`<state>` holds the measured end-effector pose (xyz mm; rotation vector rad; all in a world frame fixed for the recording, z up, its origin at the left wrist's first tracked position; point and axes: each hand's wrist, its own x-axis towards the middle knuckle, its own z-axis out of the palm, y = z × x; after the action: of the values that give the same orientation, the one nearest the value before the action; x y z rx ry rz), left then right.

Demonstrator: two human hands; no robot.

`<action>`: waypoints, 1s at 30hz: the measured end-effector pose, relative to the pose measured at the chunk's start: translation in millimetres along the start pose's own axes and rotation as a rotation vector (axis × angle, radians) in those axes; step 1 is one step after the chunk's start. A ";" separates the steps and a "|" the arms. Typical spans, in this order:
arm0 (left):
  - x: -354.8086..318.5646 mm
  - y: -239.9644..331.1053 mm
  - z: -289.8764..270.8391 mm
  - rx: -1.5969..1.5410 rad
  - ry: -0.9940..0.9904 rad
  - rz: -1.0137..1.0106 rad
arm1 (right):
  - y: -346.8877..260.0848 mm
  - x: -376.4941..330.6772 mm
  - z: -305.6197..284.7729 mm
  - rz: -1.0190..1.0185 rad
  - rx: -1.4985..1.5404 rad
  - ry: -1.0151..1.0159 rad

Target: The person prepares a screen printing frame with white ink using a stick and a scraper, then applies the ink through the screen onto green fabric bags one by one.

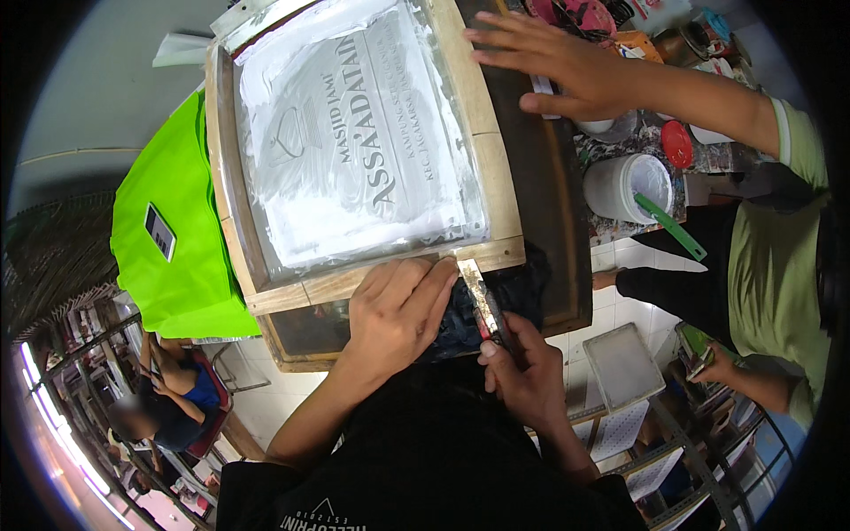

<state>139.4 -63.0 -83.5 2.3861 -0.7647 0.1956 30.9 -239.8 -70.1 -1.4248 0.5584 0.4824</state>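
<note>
A wooden screen-printing frame (496, 190) lies in front of me, its mesh (305, 208) smeared with white paste around a stencilled design of lettering and an emblem. My left hand (394, 310) is closed at the frame's near rail, fingers bent, their tips close to its near right corner. In my right hand (529, 367) is a flat-bladed tool (475, 292) with a worn, stained metal blade and a dark and red handle. The blade points up at the near rail, right beside my left fingertips. Dark crumpled material (522, 296) lies below that corner.
Bright green sheets (168, 212) with a white phone (160, 232) lie left of the frame. At right, a co-worker's spread hand (575, 71) hovers by the frame. A white paste bucket (611, 188) with a green-handled tool (670, 227) stands there. Another person sits at lower left.
</note>
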 end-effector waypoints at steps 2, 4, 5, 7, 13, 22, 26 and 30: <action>0.2 1.7 1.2 0.002 0.004 -0.003 | 1.4 0.1 0.7 -0.034 0.000 -0.012; 0.8 2.0 3.3 0.001 0.011 0.005 | -1.2 1.0 -1.4 0.010 0.041 -0.026; 1.8 2.5 3.5 0.004 0.006 0.011 | -3.8 2.0 -2.6 0.027 0.060 -0.033; 2.5 4.2 3.2 0.010 -0.004 0.020 | -6.6 2.3 -4.4 0.067 0.086 -0.048; 4.6 2.0 3.6 0.002 0.009 0.039 | -6.3 3.9 -8.1 0.100 0.188 -0.096; 4.8 3.2 3.0 -0.184 -0.013 -0.221 | -7.8 11.1 -16.1 0.114 0.267 -0.187; 5.8 7.7 2.8 -0.161 -0.018 -0.293 | -10.1 12.4 -18.5 0.123 0.246 -0.197; 4.6 13.6 6.8 -0.081 0.027 -0.271 | -12.5 11.4 -21.5 0.120 0.225 -0.201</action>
<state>135.2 -77.9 -80.5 2.3748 -0.4219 0.0830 46.0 -262.6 -68.8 -1.1182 0.5201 0.6311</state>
